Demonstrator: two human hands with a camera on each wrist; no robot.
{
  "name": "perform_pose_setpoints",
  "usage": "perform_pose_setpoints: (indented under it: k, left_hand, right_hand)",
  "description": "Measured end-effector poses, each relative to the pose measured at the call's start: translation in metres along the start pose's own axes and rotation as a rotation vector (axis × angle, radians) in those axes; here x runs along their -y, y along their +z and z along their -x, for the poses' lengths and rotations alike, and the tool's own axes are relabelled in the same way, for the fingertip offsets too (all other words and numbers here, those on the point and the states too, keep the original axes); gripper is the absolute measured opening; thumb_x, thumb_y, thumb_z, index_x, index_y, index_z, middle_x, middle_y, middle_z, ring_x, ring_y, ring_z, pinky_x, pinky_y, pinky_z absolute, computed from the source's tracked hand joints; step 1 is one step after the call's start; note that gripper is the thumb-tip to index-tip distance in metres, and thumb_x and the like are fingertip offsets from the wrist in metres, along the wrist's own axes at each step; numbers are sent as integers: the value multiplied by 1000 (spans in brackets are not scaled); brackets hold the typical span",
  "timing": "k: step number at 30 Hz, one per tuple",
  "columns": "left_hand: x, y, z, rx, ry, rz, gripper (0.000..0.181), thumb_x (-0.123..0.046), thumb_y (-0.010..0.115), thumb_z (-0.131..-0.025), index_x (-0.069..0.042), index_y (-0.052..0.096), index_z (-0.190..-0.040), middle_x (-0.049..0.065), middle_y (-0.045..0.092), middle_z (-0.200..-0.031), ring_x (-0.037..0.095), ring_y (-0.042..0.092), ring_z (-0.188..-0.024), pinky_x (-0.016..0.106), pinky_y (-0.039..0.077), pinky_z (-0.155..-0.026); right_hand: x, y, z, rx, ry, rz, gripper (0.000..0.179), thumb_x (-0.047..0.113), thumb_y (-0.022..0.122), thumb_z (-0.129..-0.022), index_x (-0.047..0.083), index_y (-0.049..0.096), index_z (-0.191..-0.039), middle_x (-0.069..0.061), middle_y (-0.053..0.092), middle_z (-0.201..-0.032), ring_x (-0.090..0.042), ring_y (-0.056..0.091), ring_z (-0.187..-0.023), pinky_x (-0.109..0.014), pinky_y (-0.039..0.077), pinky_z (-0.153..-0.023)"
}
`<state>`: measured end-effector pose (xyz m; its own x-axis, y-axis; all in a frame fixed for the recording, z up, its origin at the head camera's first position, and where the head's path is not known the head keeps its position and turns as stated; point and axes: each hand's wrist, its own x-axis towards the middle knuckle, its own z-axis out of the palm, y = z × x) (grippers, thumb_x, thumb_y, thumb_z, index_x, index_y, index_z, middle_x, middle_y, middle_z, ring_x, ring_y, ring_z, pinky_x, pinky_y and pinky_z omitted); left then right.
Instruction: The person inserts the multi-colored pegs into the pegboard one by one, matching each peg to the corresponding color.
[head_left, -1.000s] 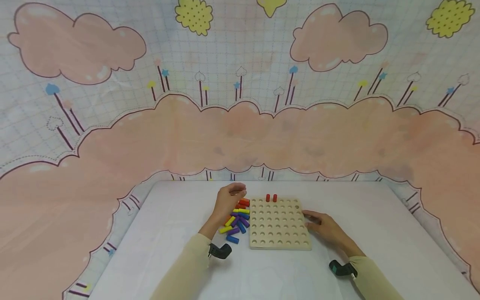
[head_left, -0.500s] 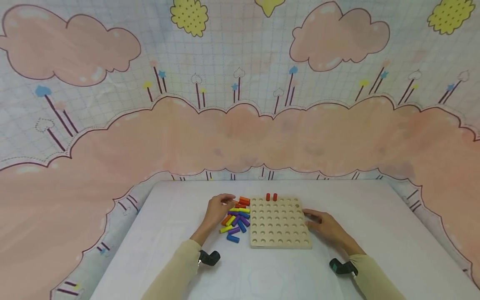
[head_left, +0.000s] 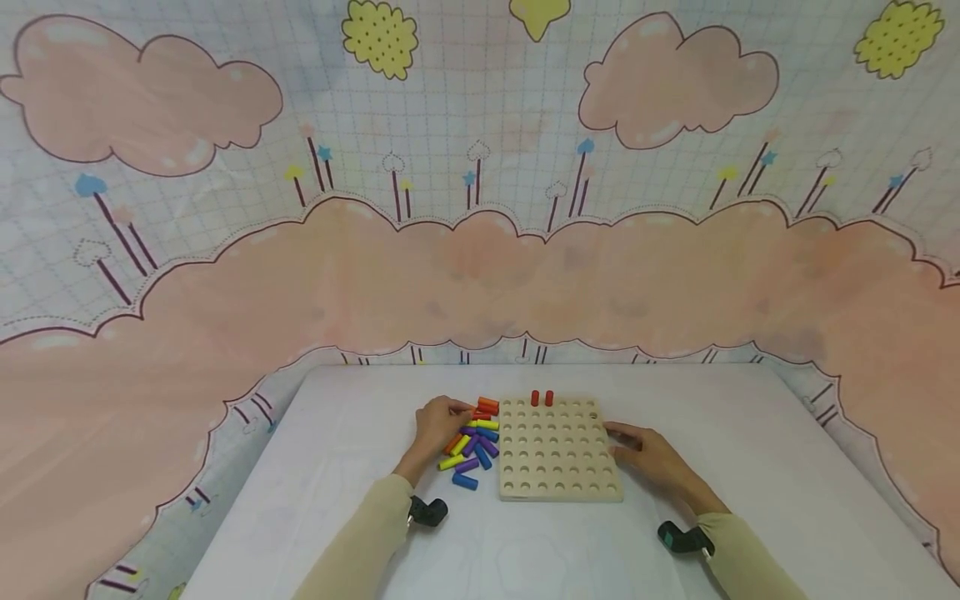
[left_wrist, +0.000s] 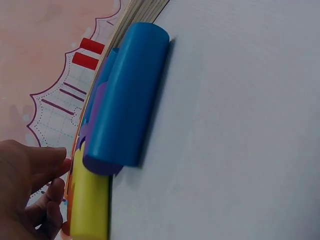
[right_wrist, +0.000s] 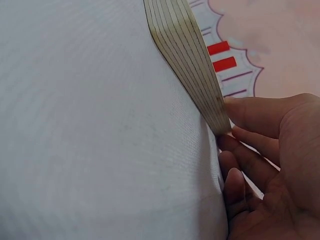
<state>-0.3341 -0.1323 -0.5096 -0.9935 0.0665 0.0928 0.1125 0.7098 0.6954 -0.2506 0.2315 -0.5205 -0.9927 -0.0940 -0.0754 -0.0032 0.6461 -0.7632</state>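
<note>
My left hand is at the upper left of a pile of coloured wooden pegs. Its thumb and fingertips pinch the end of a red peg; the left wrist view shows only a sliver of red at the fingertips of the hand. My right hand rests loosely against the right side of a square wooden pegboard. In the right wrist view, that hand touches the edge of the board. Two red pegs stand upright in the board's far row.
Blue, yellow and purple pegs lie in the pile along the board's left side. A white table bears everything. Behind it hangs a cloth with printed clouds.
My left hand first drew back left from over the pile, then came slightly right again to a red peg. The right hand and the board have stayed in place.
</note>
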Motion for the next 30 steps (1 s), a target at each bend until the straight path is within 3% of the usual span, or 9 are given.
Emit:
perform_pose_setpoints:
  k: [6, 18, 26, 30]
  left_hand:
    - [-3, 4, 0, -18, 7, -37, 16, -24, 72, -89, -13, 78, -99, 5, 66, -88, 23, 56, -90, 45, 33, -86]
    - [-7, 4, -3, 39, -32, -109, 21, -27, 70, -91, -10, 76, -102, 7, 66, -96, 26, 55, -96, 48, 33, -92]
    - [1, 6, 1, -23, 28, -26, 16, -25, 67, -94, -11, 73, -100, 6, 71, -94, 24, 59, -91, 48, 35, -95]
    - [6, 3, 2, -50, 63, 46, 14, -21, 63, -96, -12, 71, -103, 5, 70, -96, 19, 59, -88, 42, 47, -94]
  right_hand:
    - [2, 1, 2, 1, -11, 5, 48, 24, 64, -95, 12, 54, -140, -18, 54, -143, -41, 48, -133, -57, 40, -107]
    - [-2, 2, 1, -11, -33, 4, 48, 24, 64, -94, 13, 55, -140, -17, 55, -143, -40, 50, -132, -57, 41, -107]
    - [-7, 5, 2, -9, -26, -3, 48, 24, 65, -94, 13, 55, -140, -16, 55, -142, -39, 50, -131, -57, 40, -107]
    - [-8, 5, 1, -14, -34, 2, 47, 23, 64, -94, 13, 55, -140, -15, 56, -141, -37, 52, -129, -56, 42, -106]
